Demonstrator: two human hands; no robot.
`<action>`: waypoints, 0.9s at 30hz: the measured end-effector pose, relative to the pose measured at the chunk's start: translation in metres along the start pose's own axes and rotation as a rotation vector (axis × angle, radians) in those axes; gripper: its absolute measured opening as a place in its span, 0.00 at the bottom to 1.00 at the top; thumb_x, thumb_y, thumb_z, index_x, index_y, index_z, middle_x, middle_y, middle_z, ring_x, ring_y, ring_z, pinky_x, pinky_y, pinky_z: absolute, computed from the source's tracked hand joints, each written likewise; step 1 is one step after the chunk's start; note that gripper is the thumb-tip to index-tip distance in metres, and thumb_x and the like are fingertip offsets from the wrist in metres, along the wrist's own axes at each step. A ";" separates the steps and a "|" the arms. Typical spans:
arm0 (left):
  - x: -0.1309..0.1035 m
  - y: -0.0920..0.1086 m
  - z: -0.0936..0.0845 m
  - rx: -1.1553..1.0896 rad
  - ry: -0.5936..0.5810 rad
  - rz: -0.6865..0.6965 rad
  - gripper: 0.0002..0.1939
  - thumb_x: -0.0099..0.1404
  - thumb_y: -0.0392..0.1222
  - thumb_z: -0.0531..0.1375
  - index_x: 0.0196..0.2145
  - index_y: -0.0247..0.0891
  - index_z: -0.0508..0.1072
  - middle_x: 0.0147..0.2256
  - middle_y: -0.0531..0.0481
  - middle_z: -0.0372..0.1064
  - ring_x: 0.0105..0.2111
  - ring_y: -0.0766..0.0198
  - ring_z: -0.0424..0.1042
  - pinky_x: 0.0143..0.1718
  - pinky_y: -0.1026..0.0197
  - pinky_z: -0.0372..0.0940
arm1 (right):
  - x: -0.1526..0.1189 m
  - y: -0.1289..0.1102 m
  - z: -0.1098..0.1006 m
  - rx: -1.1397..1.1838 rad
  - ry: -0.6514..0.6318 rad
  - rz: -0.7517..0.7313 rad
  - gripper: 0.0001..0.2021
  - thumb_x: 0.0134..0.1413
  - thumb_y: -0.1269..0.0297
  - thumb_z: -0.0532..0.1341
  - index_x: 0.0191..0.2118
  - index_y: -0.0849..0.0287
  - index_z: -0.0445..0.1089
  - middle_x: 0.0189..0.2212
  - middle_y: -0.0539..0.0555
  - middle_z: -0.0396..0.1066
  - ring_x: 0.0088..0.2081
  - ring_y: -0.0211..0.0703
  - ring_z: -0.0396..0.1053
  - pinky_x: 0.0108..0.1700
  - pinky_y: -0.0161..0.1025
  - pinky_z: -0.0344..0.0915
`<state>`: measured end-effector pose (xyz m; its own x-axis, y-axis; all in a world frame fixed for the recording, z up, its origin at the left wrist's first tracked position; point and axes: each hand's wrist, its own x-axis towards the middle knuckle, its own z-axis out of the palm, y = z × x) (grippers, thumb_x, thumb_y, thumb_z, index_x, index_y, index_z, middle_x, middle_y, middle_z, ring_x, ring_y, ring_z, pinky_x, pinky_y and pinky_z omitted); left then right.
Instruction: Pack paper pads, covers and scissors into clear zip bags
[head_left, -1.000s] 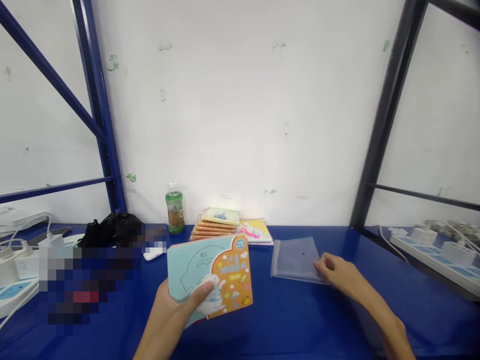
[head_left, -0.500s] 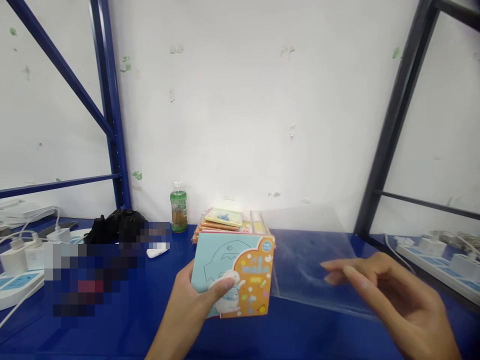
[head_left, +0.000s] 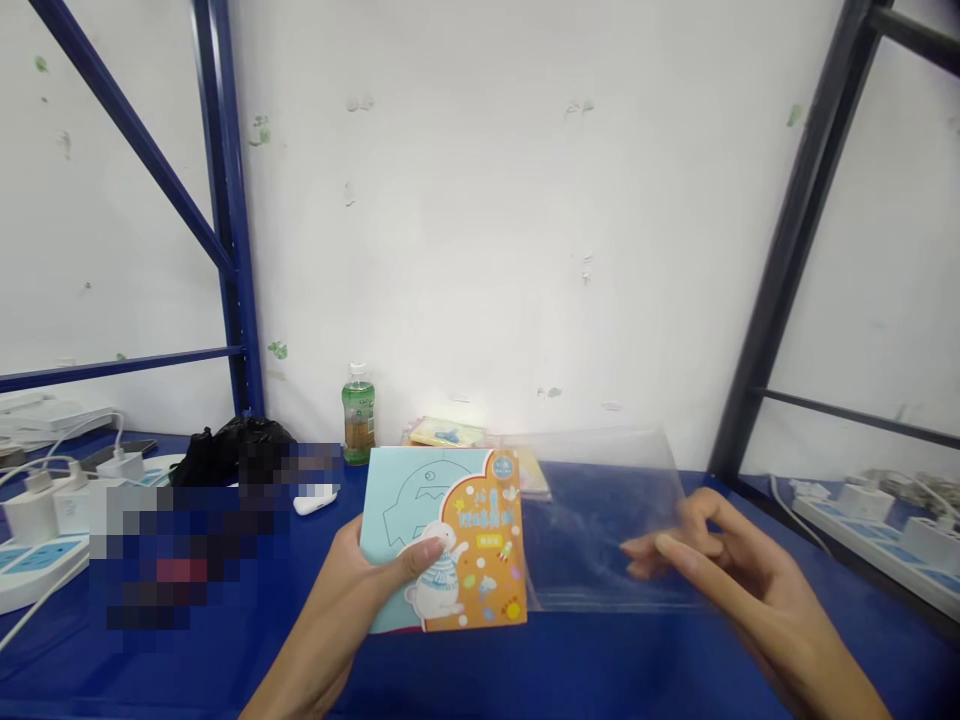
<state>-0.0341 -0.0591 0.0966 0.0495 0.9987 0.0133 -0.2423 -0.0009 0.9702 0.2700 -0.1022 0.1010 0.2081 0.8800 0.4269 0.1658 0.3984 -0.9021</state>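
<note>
Comparing with 1.0 s ago: clear sleeve, then flat on the blue table, now raised, its left side meeting the right edge of the booklet in view; both items thus off the surface together. Left hand grips booklet, thumb across front. Right hand: fingers narrow at film; pinch blurred, cannot tell. Booklet squarish, card-like; sleeve thin, glossy, wrinkled.

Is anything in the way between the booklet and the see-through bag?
No, nothing visible is. The left hand holds the booklet, and its right edge is right beside the see-through bag by the right hand. I can't tell whether they touch.
</note>
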 end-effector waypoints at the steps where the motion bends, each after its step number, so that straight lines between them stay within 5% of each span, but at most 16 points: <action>1: 0.000 0.001 -0.002 0.001 0.002 0.015 0.32 0.52 0.49 0.76 0.52 0.34 0.77 0.45 0.38 0.84 0.46 0.41 0.82 0.44 0.50 0.79 | 0.002 0.001 -0.001 -0.001 -0.020 0.012 0.18 0.55 0.48 0.69 0.35 0.51 0.62 0.31 0.54 0.83 0.32 0.49 0.80 0.38 0.41 0.78; 5: -0.001 0.007 -0.006 -0.009 0.004 0.043 0.37 0.53 0.50 0.75 0.58 0.35 0.74 0.48 0.38 0.83 0.47 0.41 0.82 0.46 0.47 0.79 | 0.006 0.002 -0.002 -0.065 -0.038 0.032 0.24 0.57 0.46 0.67 0.52 0.50 0.63 0.33 0.56 0.83 0.32 0.50 0.80 0.38 0.43 0.78; 13: -0.003 0.007 -0.002 0.017 0.066 0.077 0.32 0.50 0.51 0.76 0.51 0.36 0.79 0.44 0.39 0.84 0.42 0.41 0.84 0.42 0.47 0.80 | 0.008 0.009 0.015 -0.173 -0.313 0.083 0.21 0.62 0.45 0.63 0.53 0.51 0.66 0.39 0.57 0.83 0.41 0.52 0.80 0.50 0.50 0.75; 17: 0.000 0.005 -0.008 0.262 0.186 0.261 0.26 0.50 0.52 0.75 0.44 0.38 0.82 0.40 0.44 0.85 0.38 0.46 0.84 0.38 0.54 0.79 | 0.011 0.017 0.021 -0.448 0.056 -0.135 0.42 0.53 0.42 0.68 0.68 0.47 0.53 0.59 0.60 0.72 0.55 0.60 0.74 0.59 0.61 0.68; 19: -0.002 0.007 -0.011 0.408 0.210 0.396 0.19 0.51 0.51 0.75 0.39 0.41 0.84 0.38 0.48 0.85 0.38 0.48 0.83 0.38 0.57 0.77 | 0.008 0.017 0.024 -0.580 0.183 -0.308 0.44 0.52 0.42 0.69 0.70 0.45 0.51 0.65 0.59 0.65 0.61 0.63 0.68 0.63 0.64 0.63; 21: -0.006 0.010 -0.015 0.523 0.180 0.524 0.12 0.52 0.50 0.74 0.34 0.44 0.85 0.34 0.50 0.85 0.35 0.50 0.82 0.36 0.60 0.76 | 0.001 0.013 0.029 -0.661 0.105 -0.418 0.36 0.55 0.44 0.68 0.67 0.44 0.61 0.64 0.56 0.67 0.63 0.64 0.65 0.65 0.62 0.61; 24: -0.015 0.015 -0.020 0.612 0.060 0.670 0.06 0.57 0.48 0.71 0.29 0.46 0.86 0.30 0.49 0.84 0.30 0.51 0.81 0.32 0.60 0.74 | -0.012 0.005 0.045 -0.665 -0.176 -0.421 0.18 0.58 0.48 0.68 0.52 0.44 0.77 0.51 0.54 0.79 0.55 0.61 0.73 0.64 0.59 0.62; 27: -0.021 0.014 -0.021 0.636 0.072 0.886 0.05 0.54 0.43 0.73 0.31 0.49 0.86 0.33 0.48 0.84 0.36 0.47 0.81 0.41 0.57 0.74 | -0.021 0.001 0.067 -0.544 -0.360 -0.335 0.10 0.63 0.50 0.64 0.44 0.44 0.81 0.42 0.52 0.83 0.45 0.57 0.77 0.59 0.55 0.67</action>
<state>-0.0593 -0.0785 0.1050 0.0430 0.6309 0.7747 0.3819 -0.7269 0.5708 0.2012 -0.1030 0.0873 -0.2513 0.8014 0.5427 0.6395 0.5584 -0.5284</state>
